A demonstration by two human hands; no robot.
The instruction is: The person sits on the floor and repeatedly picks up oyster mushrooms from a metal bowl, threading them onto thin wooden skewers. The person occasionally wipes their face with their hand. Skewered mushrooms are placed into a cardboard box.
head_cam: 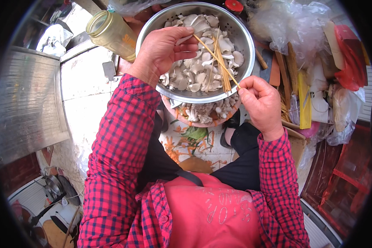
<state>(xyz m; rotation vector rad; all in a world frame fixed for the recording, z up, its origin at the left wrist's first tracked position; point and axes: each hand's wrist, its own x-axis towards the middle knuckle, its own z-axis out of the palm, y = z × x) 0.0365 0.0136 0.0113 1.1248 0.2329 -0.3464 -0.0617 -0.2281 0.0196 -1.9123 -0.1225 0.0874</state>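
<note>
Between my two hands a thin bamboo skewer slants down to the right above a metal colander. My left hand pinches its upper end between thumb and forefinger, the other fingers curled. At the colander's lower right rim, my right hand grips the lower end with thumb and fingertips. Torn grey oyster mushrooms fill much of the colander. A loose bundle of bamboo skewers lies on them, beneath the held one. Under the colander, a pinkish basin holds mushroom clusters and stem pieces.
An open yellowish jar stands left of the colander. At right are plastic bags, wooden-handled tools and a yellow strip. Orange peelings and a green leaf lie on the tiled floor. Pans are at lower left.
</note>
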